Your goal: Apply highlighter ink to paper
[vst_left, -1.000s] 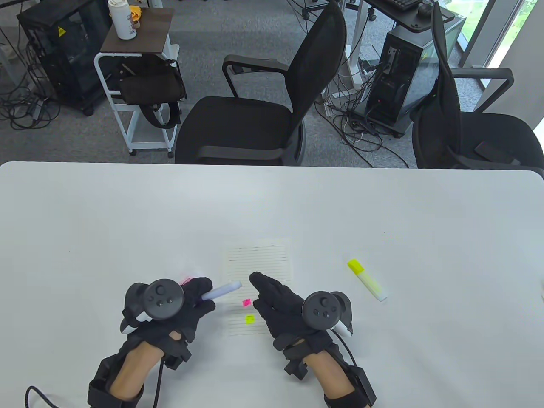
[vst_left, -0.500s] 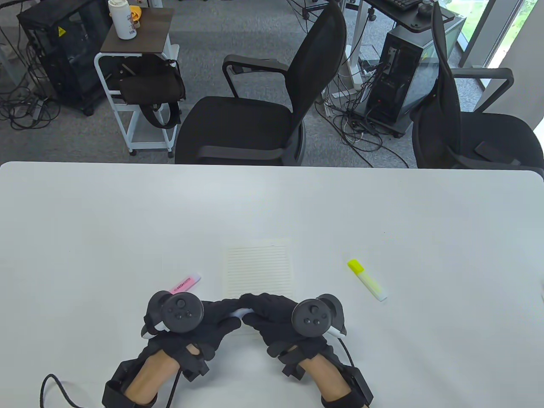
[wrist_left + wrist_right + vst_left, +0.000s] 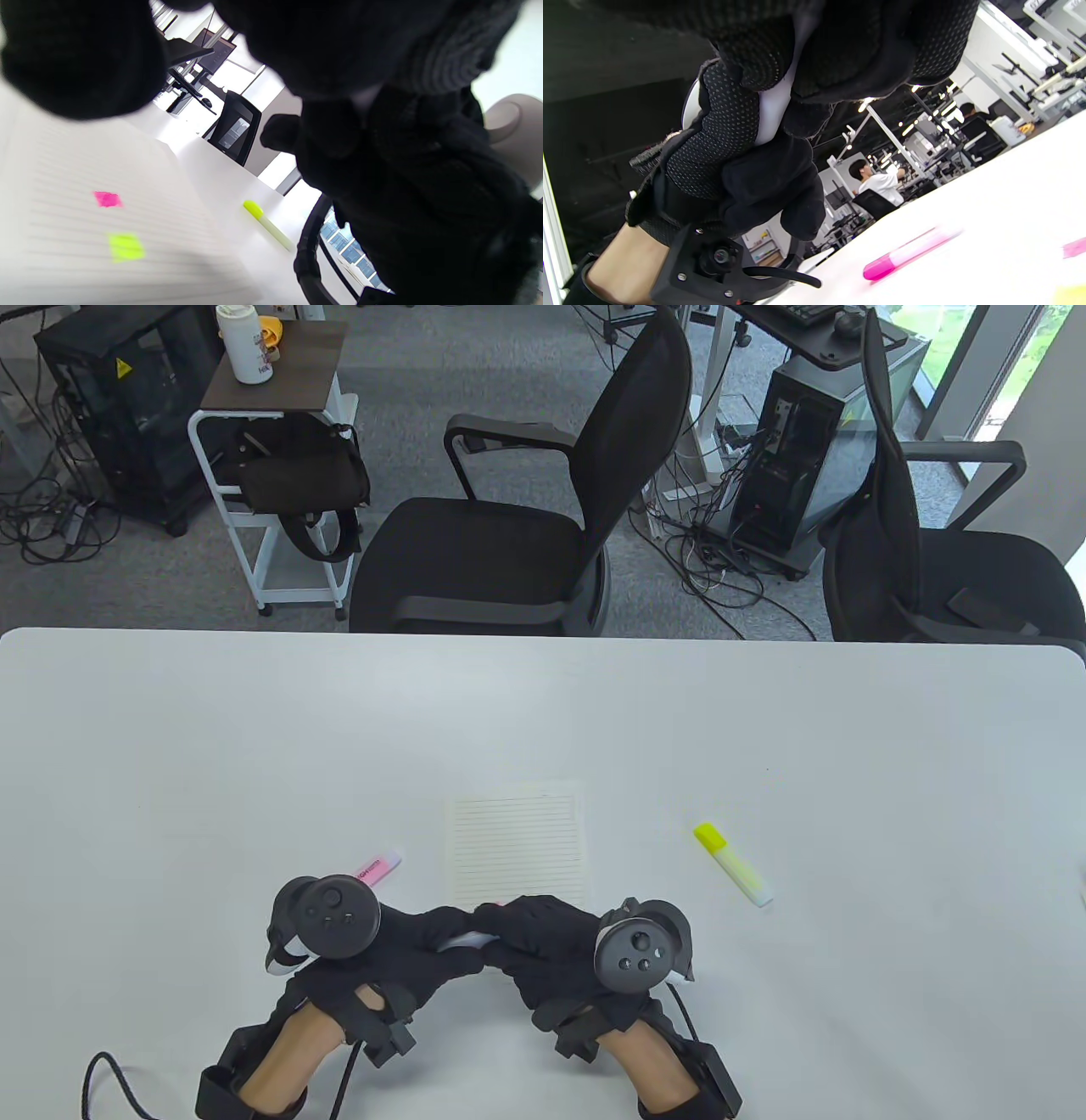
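1. Both gloved hands meet over the near end of the paper, gripping one pale lilac-white highlighter barrel (image 3: 465, 940) between them; only a short bit of it shows.
2. Left hand (image 3: 405, 957): fingers curled round the left part of the barrel, grasping it. The right wrist view shows the white barrel (image 3: 774, 111) wedged between the dotted glove fingers.
3. Right hand (image 3: 543, 943): fingers curled over the barrel's right end, holding it too. Whether that end carries a cap is hard to say, the gloves cover it.
4. Black round tracker on the back of each hand, cables running off the table's near edge.
5. White lined sheet of paper (image 3: 517, 840) lies flat near the middle of the table's near edge, partly under the hands. The left wrist view shows a small pink ink patch (image 3: 107, 199) and a yellow-green ink patch (image 3: 126, 247) on it, pink farther from the camera, the two apart.
6. Pink highlighter with a white label (image 3: 377, 867) lies on the table just left of the paper, touching neither hand as far as the table view shows.
7. Yellow capped highlighter with a pale body (image 3: 732, 864) lies slantwise well to the right of the paper.
8. White table (image 3: 254, 746) carries everything; black mesh office chairs (image 3: 526, 517) stand beyond its far edge.
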